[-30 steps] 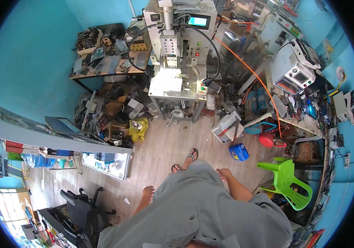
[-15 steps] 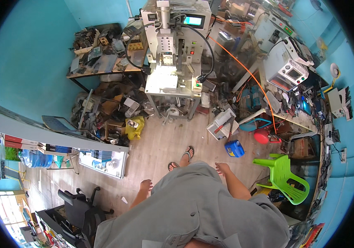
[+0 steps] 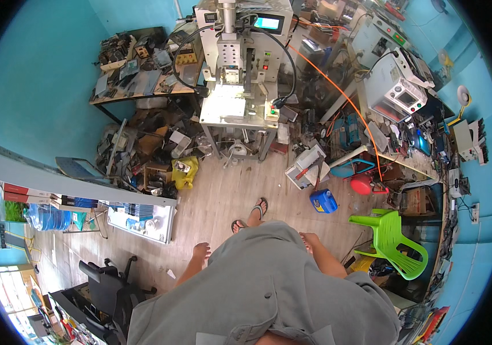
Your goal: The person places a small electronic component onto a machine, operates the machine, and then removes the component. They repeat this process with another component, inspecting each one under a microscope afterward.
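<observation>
My left hand (image 3: 201, 251) hangs beside my grey shirt (image 3: 252, 287), over the wooden floor, with loose fingers and nothing in it. On the other side my right hand (image 3: 310, 240) hangs by the shirt's edge, its fingers loosely stretched and partly hidden by the cloth; I see nothing held. Neither hand touches any equipment. My feet in flip-flops (image 3: 262, 207) show between them. Ahead stands a press machine (image 3: 230, 57) with a lit worktable (image 3: 223, 106). A blue jug (image 3: 323, 201) stands on the floor, ahead and right of my right hand.
A green plastic chair (image 3: 392, 241) stands at the right, near a red tank (image 3: 362, 184) and a cluttered bench. An orange hose (image 3: 349, 100) crosses there. Scrap and a yellow bag (image 3: 184, 172) lie at the left. A black office chair (image 3: 105, 287) is behind left.
The machine, benches and jug have shifted slightly in the picture as the view moves. Both hands still hang at my sides, with only small shifts.
</observation>
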{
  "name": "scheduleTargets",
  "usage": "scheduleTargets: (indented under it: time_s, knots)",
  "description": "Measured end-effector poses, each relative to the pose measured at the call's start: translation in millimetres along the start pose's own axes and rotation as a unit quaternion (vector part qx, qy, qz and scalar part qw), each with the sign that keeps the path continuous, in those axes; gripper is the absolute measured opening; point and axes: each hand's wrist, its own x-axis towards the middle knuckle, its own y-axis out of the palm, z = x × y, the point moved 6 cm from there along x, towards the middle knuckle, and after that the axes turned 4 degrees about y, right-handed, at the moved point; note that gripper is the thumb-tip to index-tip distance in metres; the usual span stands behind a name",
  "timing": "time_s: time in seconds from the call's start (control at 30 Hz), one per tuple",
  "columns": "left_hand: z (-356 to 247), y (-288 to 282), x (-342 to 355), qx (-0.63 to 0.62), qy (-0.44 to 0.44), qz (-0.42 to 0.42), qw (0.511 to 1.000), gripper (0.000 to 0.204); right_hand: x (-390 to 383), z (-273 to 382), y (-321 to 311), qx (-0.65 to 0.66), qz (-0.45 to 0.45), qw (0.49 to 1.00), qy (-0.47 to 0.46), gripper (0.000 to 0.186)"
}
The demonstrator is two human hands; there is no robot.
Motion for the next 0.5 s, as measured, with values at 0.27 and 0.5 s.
scheduleTargets:
  time_s: [0.27, 0.5]
  knots:
    - [2, -2, 2, 0.011, -0.010, -0.013, 1.000, 0.033, 24, 21, 1, -0.030, 0.021, 0.998, -0.044, 0.063]
    - [15, -10, 1, -0.010, 0.034, 0.000, 0.999, 0.034, 17, 37, 11, -0.057, 0.040, 0.996, -0.060, 0.066]
